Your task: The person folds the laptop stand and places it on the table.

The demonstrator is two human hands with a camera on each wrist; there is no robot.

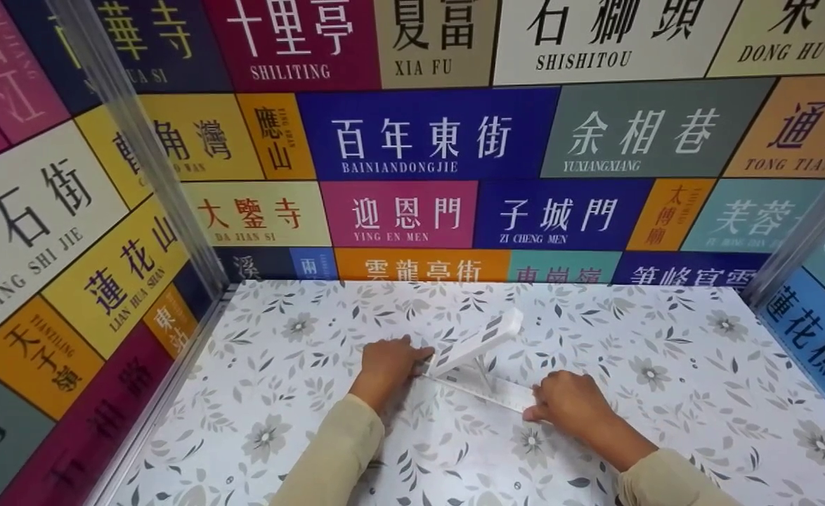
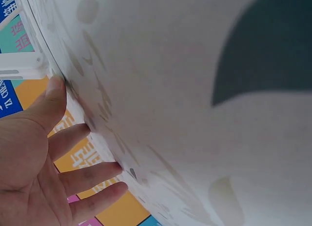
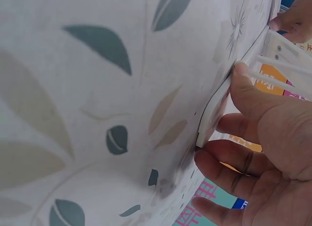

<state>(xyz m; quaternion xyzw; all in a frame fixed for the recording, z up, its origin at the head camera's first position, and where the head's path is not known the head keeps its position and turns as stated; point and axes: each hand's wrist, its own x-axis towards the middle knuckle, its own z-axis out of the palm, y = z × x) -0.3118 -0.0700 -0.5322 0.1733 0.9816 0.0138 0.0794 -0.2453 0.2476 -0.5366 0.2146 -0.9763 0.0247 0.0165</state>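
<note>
- Lying at five o'clock in the head view, a white folding stand has its raised panel tilted toward one o'clock; its markings blur.
- The left hand, fingers extended, touches its nine o'clock end; the right hand pinches the base at four o'clock, hiding that tip.
- The left sleeve and right sleeve run off the bottom edge.
- Clear posts rise at ten o'clock and three o'clock, before lettered wall panels cropped above; leaves and flowers pattern the tabletop.
- Left wrist view: the stand is cut off at ten o'clock; the thumb meets it, other fingers spread.
- Right wrist view: thumb and fingers grip the base; the left hand shows partly at two o'clock.
</note>
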